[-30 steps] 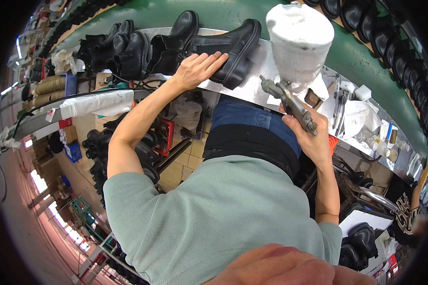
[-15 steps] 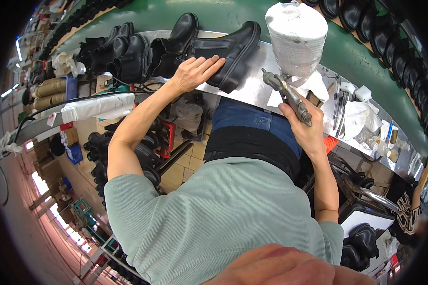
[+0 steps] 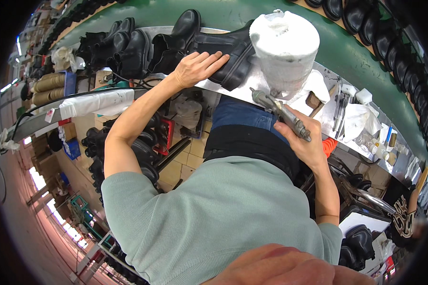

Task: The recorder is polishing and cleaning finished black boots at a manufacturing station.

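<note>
A black ankle boot (image 3: 230,70) lies on its side on the metal-topped bench, its sole toward the right. My left hand (image 3: 195,69) is closed over the boot's near part, fingers across the leather and thumb hidden. In my right hand (image 3: 303,135) is a grey metal spray gun (image 3: 279,110), its nozzle pointing up and left toward the boot. Nozzle and boot are apart. Just beyond the spray gun stands a large white roll (image 3: 285,52), which covers part of the boot's far end.
More black boots (image 3: 133,54) stand along the bench at left. Slim tools (image 3: 340,107), white cloth (image 3: 359,118) and small bottles (image 3: 378,145) lie at right. Rows of dark footwear (image 3: 390,45) line the far right. A red crate (image 3: 165,135) is below on the left.
My right hand and the spray gun have shifted left and slightly down, closer to the boot. The white roll appears farther left in view and now overlaps the boot. My left hand stays on the boot.
</note>
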Motion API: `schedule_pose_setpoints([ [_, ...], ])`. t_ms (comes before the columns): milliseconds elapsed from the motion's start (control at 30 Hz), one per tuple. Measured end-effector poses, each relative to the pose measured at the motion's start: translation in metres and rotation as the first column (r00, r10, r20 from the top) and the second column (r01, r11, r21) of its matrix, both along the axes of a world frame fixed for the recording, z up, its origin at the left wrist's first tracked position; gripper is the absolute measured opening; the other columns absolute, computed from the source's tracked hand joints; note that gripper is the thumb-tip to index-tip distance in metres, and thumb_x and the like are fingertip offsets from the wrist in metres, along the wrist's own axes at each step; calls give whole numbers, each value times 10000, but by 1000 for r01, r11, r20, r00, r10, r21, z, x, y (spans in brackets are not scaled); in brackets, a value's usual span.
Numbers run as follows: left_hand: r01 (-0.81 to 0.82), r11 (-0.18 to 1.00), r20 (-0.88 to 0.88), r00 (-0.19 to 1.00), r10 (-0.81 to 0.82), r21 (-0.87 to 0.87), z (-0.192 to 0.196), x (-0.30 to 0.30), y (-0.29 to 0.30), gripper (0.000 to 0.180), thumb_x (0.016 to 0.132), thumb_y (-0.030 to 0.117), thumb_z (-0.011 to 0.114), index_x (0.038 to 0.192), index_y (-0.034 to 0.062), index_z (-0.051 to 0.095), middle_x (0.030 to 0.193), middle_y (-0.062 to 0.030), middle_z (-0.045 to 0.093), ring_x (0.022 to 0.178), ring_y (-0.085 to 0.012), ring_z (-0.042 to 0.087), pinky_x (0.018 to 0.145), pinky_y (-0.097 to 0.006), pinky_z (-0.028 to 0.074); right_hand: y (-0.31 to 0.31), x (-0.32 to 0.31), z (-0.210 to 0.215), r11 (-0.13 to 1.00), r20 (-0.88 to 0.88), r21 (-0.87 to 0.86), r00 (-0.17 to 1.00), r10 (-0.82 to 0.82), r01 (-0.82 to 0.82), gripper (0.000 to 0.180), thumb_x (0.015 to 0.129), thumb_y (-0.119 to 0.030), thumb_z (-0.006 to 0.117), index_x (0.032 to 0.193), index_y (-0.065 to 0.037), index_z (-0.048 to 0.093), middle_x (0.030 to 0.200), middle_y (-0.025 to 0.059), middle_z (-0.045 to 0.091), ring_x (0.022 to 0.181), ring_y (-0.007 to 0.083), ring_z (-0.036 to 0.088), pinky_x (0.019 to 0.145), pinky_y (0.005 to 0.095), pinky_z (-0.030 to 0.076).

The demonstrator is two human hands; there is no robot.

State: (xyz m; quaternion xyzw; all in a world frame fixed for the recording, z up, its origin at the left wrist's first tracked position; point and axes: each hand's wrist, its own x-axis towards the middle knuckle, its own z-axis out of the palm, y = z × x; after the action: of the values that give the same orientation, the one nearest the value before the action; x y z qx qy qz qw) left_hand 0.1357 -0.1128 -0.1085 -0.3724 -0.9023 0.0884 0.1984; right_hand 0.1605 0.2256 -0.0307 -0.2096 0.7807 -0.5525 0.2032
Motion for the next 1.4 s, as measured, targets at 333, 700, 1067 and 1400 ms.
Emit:
schedule_pose_setpoints([
  [333, -33, 995, -4, 999, 33, 94, 18, -21, 13, 514, 746, 101, 568, 1258, 68, 541, 994, 10, 632, 718, -96, 555, 611, -218, 444, 11, 7, 16, 1000, 14, 12, 1000, 13, -14, 411, 765, -67, 738, 1133, 47, 597, 891, 163, 666, 773, 218, 644, 727, 294, 491],
  [700, -19, 999, 40, 999, 21, -46, 38, -31, 27, 564, 719, 112, 578, 1275, 39, 513, 1007, -13, 627, 747, -112, 561, 643, -230, 452, 6, -16, 22, 978, -124, 16, 971, -202, 206, 355, 826, -101, 697, 1130, 57, 604, 769, 92, 648, 677, 109, 559, 629, 250, 453],
  [1067, -46, 995, 53, 997, 51, -89, 49, -42, 25, 502, 755, 95, 569, 1252, 44, 521, 888, 0, 573, 752, -116, 550, 639, -230, 460, 14, 0, 30, 997, -149, -13, 986, -79, 78, 346, 791, -65, 719, 1099, 50, 611, 843, 155, 665, 731, 182, 630, 680, 291, 485],
  [1400, -122, 992, 109, 986, 125, -29, 67, -42, 28, 538, 703, 68, 594, 1237, 56, 534, 840, -25, 571, 745, -171, 578, 643, -279, 473, 13, -18, 36, 975, -199, 16, 956, -214, 221, 335, 798, -80, 714, 1087, 61, 622, 827, 142, 675, 717, 139, 607, 672, 272, 478],
])
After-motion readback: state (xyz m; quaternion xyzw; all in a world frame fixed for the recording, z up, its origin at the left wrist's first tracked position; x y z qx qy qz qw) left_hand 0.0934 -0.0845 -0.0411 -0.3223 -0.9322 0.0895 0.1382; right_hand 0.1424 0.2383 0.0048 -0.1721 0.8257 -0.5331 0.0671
